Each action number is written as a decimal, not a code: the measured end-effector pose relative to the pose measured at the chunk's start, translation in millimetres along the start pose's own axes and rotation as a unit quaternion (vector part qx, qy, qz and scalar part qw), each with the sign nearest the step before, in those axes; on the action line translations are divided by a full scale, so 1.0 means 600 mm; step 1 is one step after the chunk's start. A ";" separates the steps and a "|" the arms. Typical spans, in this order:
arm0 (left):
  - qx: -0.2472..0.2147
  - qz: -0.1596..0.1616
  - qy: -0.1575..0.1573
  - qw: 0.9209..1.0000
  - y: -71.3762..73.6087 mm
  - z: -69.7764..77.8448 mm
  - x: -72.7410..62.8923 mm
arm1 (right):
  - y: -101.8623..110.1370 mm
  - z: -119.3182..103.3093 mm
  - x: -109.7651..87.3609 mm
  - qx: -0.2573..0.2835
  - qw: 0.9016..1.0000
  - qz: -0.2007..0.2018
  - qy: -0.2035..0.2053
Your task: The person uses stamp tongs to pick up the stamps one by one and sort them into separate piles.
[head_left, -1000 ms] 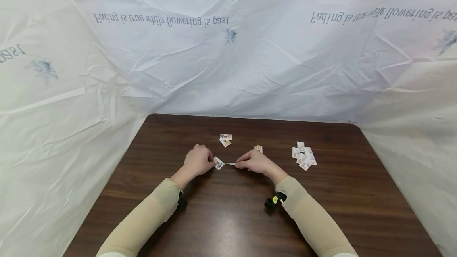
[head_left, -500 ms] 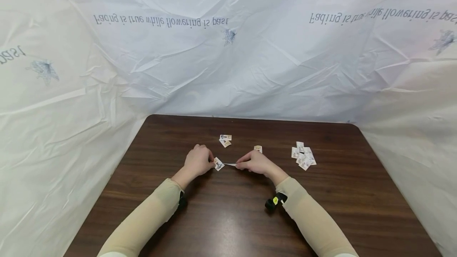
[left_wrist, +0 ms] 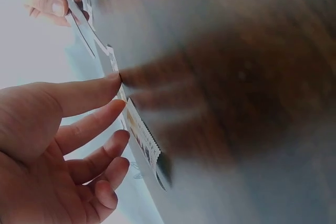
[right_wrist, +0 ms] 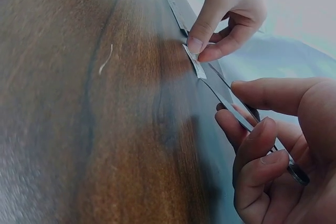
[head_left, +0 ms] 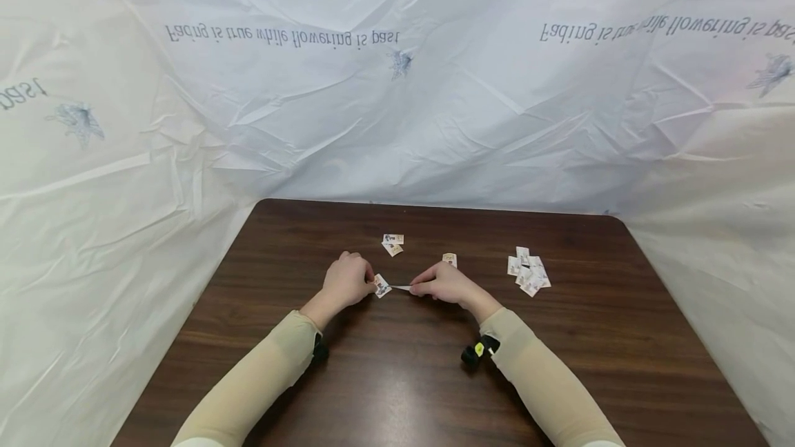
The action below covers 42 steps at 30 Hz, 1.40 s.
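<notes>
Between the thumb and index finger of my left hand (head_left: 349,280) is a small printed stamp (head_left: 381,286), held low over the dark wooden table. My right hand (head_left: 447,283) grips metal tweezers (right_wrist: 298,174), whose tips point left at the stamp's near corner. In the right wrist view the tweezers' arms stand apart, the lower tip right at the edge of the stamp. The other fingers of my left hand are loosely bent and hold nothing.
Two overlapping stamps (head_left: 393,239) lie beyond my left hand. Another stamp (head_left: 450,259) is just behind my right hand, partly hidden by it. A loose pile of stamps (head_left: 529,273) lies farther right. White printed sheeting (head_left: 397,123) hangs behind the table (head_left: 385,357).
My left hand has shifted very slightly right with the stamp. The tweezers and my right hand have stayed almost in place, and the other stamps lie as before.
</notes>
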State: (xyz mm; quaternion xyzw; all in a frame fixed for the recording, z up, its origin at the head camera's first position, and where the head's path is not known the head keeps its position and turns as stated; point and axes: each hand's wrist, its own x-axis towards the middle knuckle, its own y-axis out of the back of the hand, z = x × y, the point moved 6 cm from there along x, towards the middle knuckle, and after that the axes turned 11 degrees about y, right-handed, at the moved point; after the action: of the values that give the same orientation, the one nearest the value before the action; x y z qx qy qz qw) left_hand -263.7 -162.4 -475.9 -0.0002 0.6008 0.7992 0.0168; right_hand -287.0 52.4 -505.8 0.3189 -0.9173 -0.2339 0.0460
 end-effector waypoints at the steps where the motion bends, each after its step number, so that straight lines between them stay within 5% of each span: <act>1: 0.002 0.001 -0.001 1.000 0.000 0.000 0.000 | -0.001 -0.001 0.000 0.000 1.000 0.000 0.001; 31: -0.022 -0.015 -0.009 1.000 0.004 -0.005 0.002 | -0.007 -0.002 0.023 0.008 1.000 -0.010 -0.011; 42: -0.012 -0.025 0.002 1.000 -0.001 -0.012 0.005 | -0.006 -0.016 0.032 -0.079 0.996 0.022 0.023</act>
State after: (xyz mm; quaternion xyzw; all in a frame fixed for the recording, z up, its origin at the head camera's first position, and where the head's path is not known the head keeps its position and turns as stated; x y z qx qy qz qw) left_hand -266.6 -169.1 -478.4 -0.0173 0.5908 0.8059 0.0352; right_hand -297.8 34.3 -500.1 0.2996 -0.9014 -0.2970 0.0975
